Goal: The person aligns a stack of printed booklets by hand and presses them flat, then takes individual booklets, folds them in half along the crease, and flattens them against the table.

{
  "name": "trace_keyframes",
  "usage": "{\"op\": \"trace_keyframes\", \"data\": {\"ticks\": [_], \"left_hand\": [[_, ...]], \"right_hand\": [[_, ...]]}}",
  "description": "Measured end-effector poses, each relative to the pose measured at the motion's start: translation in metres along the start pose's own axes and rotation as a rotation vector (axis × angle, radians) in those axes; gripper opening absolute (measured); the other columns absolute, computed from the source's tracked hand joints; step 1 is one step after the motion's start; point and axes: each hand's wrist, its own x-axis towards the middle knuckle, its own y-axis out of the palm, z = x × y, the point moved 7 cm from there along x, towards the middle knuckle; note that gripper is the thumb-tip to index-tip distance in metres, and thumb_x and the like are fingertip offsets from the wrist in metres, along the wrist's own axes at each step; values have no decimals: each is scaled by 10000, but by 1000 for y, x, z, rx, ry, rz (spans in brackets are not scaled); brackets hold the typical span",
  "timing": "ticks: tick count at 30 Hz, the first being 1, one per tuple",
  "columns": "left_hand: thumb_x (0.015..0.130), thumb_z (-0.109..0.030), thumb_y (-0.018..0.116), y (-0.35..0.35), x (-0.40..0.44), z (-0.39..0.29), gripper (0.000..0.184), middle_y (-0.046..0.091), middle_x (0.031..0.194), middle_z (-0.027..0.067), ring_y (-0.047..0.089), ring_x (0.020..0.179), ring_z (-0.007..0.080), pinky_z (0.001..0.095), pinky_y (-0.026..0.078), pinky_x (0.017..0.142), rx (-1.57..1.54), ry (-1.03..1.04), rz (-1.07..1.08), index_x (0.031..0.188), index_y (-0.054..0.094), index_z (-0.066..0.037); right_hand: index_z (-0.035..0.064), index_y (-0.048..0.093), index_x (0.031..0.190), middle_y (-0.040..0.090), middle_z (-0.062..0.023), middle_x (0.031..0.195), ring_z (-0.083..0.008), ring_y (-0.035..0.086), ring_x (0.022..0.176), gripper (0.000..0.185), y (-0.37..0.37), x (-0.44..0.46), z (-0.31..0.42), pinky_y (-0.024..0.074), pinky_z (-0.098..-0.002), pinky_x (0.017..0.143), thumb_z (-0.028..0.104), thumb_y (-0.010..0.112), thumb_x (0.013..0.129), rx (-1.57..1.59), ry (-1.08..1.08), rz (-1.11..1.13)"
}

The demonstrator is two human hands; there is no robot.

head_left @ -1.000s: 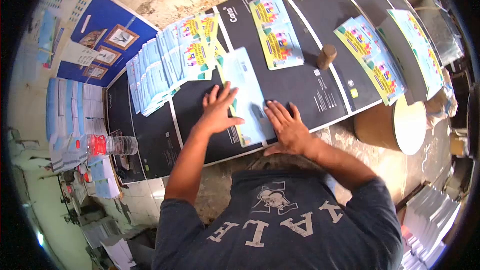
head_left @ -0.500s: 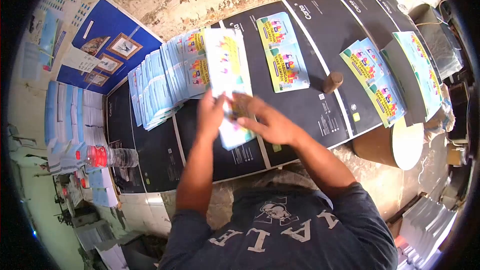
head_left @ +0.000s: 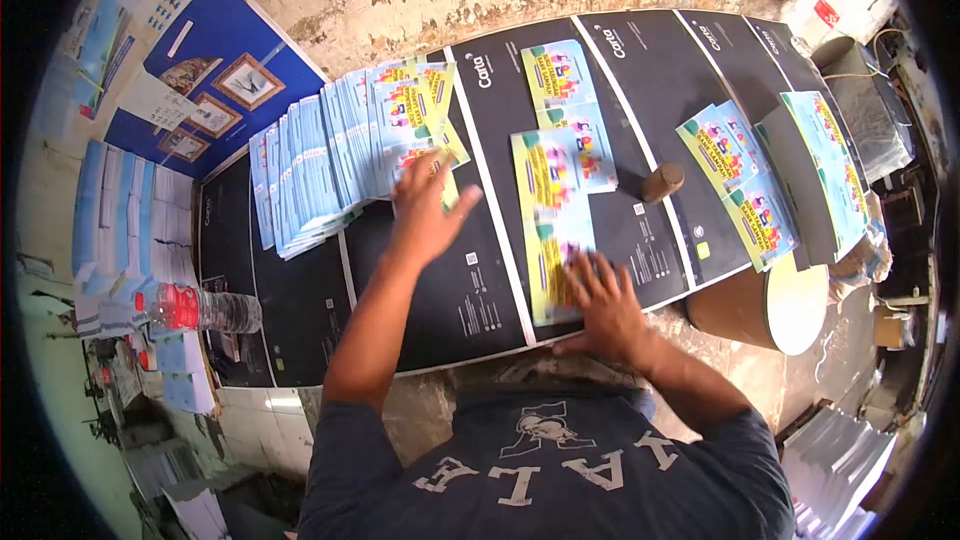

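Observation:
My left hand (head_left: pixel 428 215) is open, fingers spread, at the near right edge of a fanned pile of printed booklets (head_left: pixel 320 155). My right hand (head_left: pixel 603 308) has its fingers apart and rests on or just over the lower end of a yellow and blue printed sheet (head_left: pixel 548 210), which is slightly blurred. This sheet partly overlaps another printed sheet (head_left: pixel 592 145) behind it on the black table (head_left: pixel 440 295). To the right of them stands a brown cylindrical object (head_left: pixel 662 182). Whether my right fingers touch the sheet is hard to tell.
More printed sheets (head_left: pixel 740 185) lie at the right, beside a raised dark board (head_left: pixel 800 180) with sheets on it. A plastic bottle (head_left: pixel 215 309) and stacked booklets (head_left: pixel 130 215) are at the left, below a blue panel (head_left: pixel 205 70). A round drum (head_left: pixel 760 305) stands under the right edge.
The sheet that both hands held has moved right and now overlaps the sheet in the middle. My left hand has left it and moved to the pile; my right hand has moved right.

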Motion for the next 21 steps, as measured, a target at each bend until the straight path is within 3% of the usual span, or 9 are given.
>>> {"op": "trace_keyframes", "data": {"ticks": [4, 6, 9, 12, 13, 15, 16, 17, 21], "left_hand": [[754, -574, 775, 21, -74, -84, 890, 394, 1557, 133, 306, 1460, 345, 538, 274, 1134, -186, 299, 454, 1449, 489, -96], [683, -676, 766, 15, -96, -111, 1002, 386, 1577, 97, 288, 1480, 296, 522, 199, 1167, -284, 391, 481, 1470, 472, -129], [857, -713, 561, -21, -84, -122, 769, 643, 1317, 81, 521, 1317, 270, 469, 260, 1129, -557, 337, 261, 1286, 642, -79], [914, -792, 302, -54, -72, -143, 944, 652, 1264, 147, 608, 1203, 286, 406, 401, 1047, -888, 296, 198, 1265, 622, 24], [951, -703, 436, -42, -79, -148, 844, 636, 1300, 153, 587, 1236, 242, 406, 411, 1056, -1283, 163, 356, 1300, 589, 50], [960, -460, 652, -47, -88, -160, 647, 655, 1273, 159, 616, 1184, 202, 375, 460, 1015, -1270, 86, 84, 1324, 563, 67], [924, -172, 734, -59, -89, -167, 489, 700, 1180, 146, 679, 1061, 174, 315, 521, 900, -1015, 64, 104, 1321, 564, 58], [940, -80, 692, -53, -94, -162, 424, 727, 1059, 102, 693, 905, 115, 253, 539, 784, -1040, -75, 49, 1324, 561, 45], [980, -58, 628, -60, -90, -151, 397, 709, 972, 53, 632, 817, 56, 233, 528, 725, -1179, -203, -193, 1355, 540, 38]], "right_hand": [[69, 447, 1453, 446, -183, 1510, -347, 397, 1413, 732, 10, -55, 14, 309, -544, 1136, 486, 672, 896, -125, -185, -179], [54, 613, 1218, 679, -141, 1206, -311, 636, 1149, 400, -42, -73, -4, 463, -415, 1013, 191, 747, 867, 482, -126, -256], [41, 658, 1015, 730, -81, 933, -205, 696, 879, 201, -120, -86, -26, 514, -280, 844, 38, 761, 843, 951, -103, -571], [30, 633, 947, 680, -33, 884, -73, 595, 817, 99, -161, -80, -49, 452, -215, 734, 12, 718, 900, 1548, -29, -931], [30, 625, 933, 662, -13, 870, -51, 563, 794, 87, -169, -76, -49, 435, -213, 714, 15, 708, 914, 1613, -41, -1031], [38, 623, 943, 653, -5, 887, -56, 562, 816, 99, -162, -69, -54, 434, -216, 738, 29, 716, 912, 1672, -31, -1190], [45, 621, 939, 654, -11, 897, -59, 566, 831, 102, -162, -63, -50, 438, -218, 750, 31, 718, 910, 1694, -35, -1232], [51, 619, 935, 655, -17, 907, -63, 570, 846, 106, -156, -59, -43, 442, -220, 762, 32, 720, 909, 1728, -18, -1259], [9, 564, 1237, 675, -61, 1047, -125, 605, 1003, 383, -169, -47, -9, 462, -264, 891, -8, 708, 883, 2007, -322, -959]]}}
